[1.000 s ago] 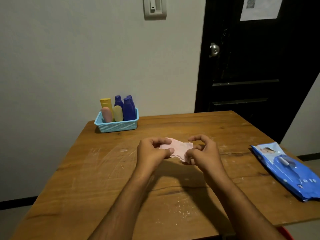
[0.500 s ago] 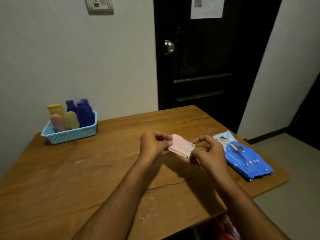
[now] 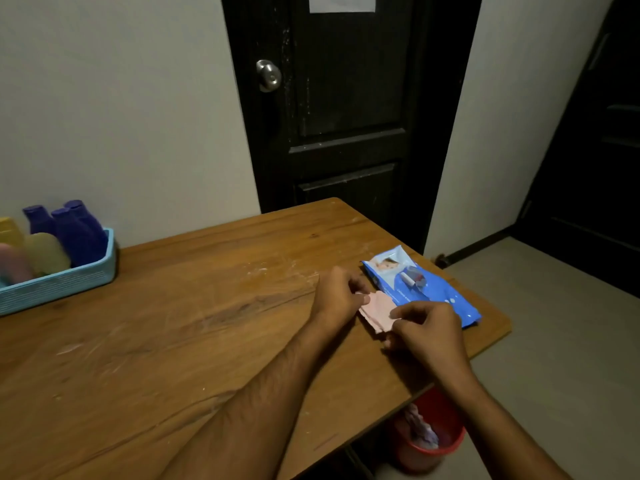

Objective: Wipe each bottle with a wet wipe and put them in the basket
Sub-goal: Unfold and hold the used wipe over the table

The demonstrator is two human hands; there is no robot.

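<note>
Folding is the step in hand, as we judge it: both hands hold a wipe (image 3: 378,310) just above the table (image 3: 194,306), at about four o'clock from its middle. Our left hand (image 3: 337,296) pinches the wipe's upper left edge between thumb and curled fingers; our right hand (image 3: 427,332) curls round its lower right end, fingertips tucked in. To do this well we would keep both pinches light, bring edge to edge squarely, and press the crease flat so that the wipe makes a neat pad; it looks damp and limp, so it will likely sag or cling if we let one side go. The wipe is pale pink, already doubled into a small rectangle with a ragged lower edge. Bottles (image 3: 71,230) stand packed in the basket (image 3: 59,284) at nine o'clock, well apart from our hands: three purple, one cream, one pink, one yellow at the frame's edge. We see none loose on the table, so the wiping seems finished. A blue pack (image 3: 433,292) lies just beyond the wipe at three o'clock, and a red bin (image 3: 429,434) sits below the table edge, where this wipe may belong.
</note>
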